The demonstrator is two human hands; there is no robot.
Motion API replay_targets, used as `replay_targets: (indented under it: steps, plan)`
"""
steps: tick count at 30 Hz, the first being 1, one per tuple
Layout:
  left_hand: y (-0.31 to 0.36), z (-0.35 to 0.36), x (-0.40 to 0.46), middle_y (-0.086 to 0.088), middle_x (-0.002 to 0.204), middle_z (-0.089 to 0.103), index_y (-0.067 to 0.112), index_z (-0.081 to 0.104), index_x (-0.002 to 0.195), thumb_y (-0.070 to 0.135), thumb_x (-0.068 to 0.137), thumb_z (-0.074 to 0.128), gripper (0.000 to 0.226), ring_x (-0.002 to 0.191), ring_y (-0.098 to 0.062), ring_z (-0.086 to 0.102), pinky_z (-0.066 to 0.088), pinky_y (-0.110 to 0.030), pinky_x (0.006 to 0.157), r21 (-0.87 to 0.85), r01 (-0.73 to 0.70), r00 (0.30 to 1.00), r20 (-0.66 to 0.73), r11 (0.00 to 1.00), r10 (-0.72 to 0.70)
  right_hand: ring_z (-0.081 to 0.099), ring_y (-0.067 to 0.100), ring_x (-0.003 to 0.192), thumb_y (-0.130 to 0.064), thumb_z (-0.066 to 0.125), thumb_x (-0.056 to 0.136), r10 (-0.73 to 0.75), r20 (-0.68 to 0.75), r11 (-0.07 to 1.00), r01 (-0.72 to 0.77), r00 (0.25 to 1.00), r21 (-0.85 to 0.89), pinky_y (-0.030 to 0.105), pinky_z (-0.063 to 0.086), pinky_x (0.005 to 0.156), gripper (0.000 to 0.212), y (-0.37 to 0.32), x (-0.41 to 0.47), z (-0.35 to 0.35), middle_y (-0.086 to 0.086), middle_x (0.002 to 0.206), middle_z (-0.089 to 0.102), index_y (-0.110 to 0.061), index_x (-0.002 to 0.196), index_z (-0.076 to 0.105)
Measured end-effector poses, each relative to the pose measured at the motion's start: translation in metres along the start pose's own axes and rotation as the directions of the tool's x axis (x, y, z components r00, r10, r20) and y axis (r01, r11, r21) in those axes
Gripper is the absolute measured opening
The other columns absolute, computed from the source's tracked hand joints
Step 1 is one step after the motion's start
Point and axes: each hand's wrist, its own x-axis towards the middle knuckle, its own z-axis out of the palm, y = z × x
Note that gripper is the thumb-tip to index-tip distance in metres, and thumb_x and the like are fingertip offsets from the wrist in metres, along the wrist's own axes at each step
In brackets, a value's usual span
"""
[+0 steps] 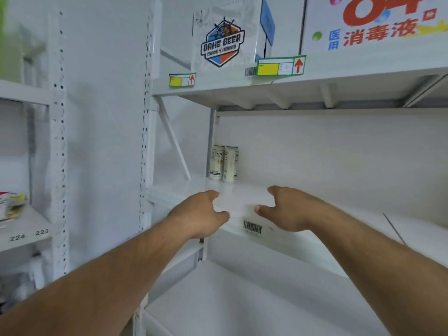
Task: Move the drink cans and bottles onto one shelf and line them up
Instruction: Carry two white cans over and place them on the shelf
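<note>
White shelf: two cans at back-left corner — left hand, right hand spread, empty; careless reach could topple them.

bright even light, soft blur, edges bowed by wide-angle.

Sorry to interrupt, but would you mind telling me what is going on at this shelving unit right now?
A person is reaching both bare arms toward the white metal middle shelf. The left hand and the right hand hover over its front edge, fingers loosely curled, holding nothing. Two tall pale drink cans stand upright side by side at the shelf's back left corner. No other cans or bottles are in view. A white BAHE BEER carton sits on the shelf above.
</note>
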Motion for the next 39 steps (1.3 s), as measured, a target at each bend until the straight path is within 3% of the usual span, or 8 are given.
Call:
replay_targets:
  steps: [10,17,28,33,37,39]
  plan:
    - [-0.033,-0.007,0.073,0.003,0.161,0.04,0.027,0.028,0.161,0.047,0.096,0.06,0.075,0.143,-0.019,0.045,0.038,-0.034,0.115,0.028,0.038,0.998,-0.054,0.999,-0.036,0.049,0.029,0.132,-0.061,0.041,0.099,-0.024,-0.034,0.997,0.021,0.999,-0.074,0.04,0.045,0.102,0.074,-0.013,0.088,0.015,0.007,0.149,0.047,-0.012,0.153,0.031]
    - [-0.041,-0.013,0.135,0.002,0.159,0.044,0.026,0.029,0.16,0.047,0.095,0.061,0.075,0.142,-0.02,0.046,0.038,-0.035,0.115,0.047,0.053,0.994,-0.098,0.998,-0.048,0.055,0.028,0.12,-0.058,0.044,0.098,-0.028,-0.07,0.998,0.024,0.997,-0.056,0.034,0.043,0.084,0.062,-0.01,0.153,0.014,0.007,0.134,0.056,-0.012,0.14,0.042]
    - [-0.059,-0.026,0.239,0.0,0.156,0.047,0.021,0.029,0.16,0.047,0.093,0.066,0.081,0.139,-0.022,0.049,0.041,-0.034,0.112,-0.033,0.023,0.995,-0.097,0.999,-0.026,0.056,0.027,0.118,-0.056,0.049,0.098,0.049,-0.1,0.999,-0.05,0.994,0.002,0.034,0.044,0.083,0.063,-0.016,0.244,0.02,0.006,0.132,0.057,-0.011,0.141,0.043]
    - [-0.072,-0.031,0.299,-0.004,0.152,0.051,0.015,0.037,0.155,0.035,0.094,0.071,0.073,0.133,-0.023,0.053,0.041,-0.026,0.096,-0.159,0.0,0.997,-0.078,0.987,-0.012,0.057,0.026,0.115,-0.056,0.051,0.096,0.113,-0.121,0.993,-0.108,0.986,0.047,0.033,0.045,0.08,0.064,-0.026,0.297,0.034,0.006,0.13,0.058,-0.01,0.139,0.043]
    - [-0.083,-0.032,0.348,-0.009,0.147,0.055,0.008,0.042,0.148,0.026,0.092,0.075,0.068,0.106,-0.018,0.054,0.039,-0.024,0.085,-0.234,-0.017,1.0,-0.025,0.972,0.012,0.059,0.025,0.111,-0.054,0.057,0.093,0.172,-0.144,0.979,-0.154,0.975,0.131,0.035,0.051,0.085,0.06,-0.032,0.345,0.047,0.007,0.126,0.061,-0.01,0.134,0.047]
    - [-0.087,-0.031,0.37,-0.011,0.145,0.056,0.005,0.043,0.148,0.021,0.092,0.075,0.066,0.113,-0.021,0.056,0.039,-0.025,0.086,-0.26,-0.022,1.0,-0.003,0.965,0.022,0.06,0.025,0.108,-0.051,0.06,0.092,0.219,-0.139,0.96,-0.188,0.966,0.209,0.032,0.05,0.083,0.059,-0.035,0.365,0.051,0.008,0.123,0.062,-0.009,0.132,0.05]
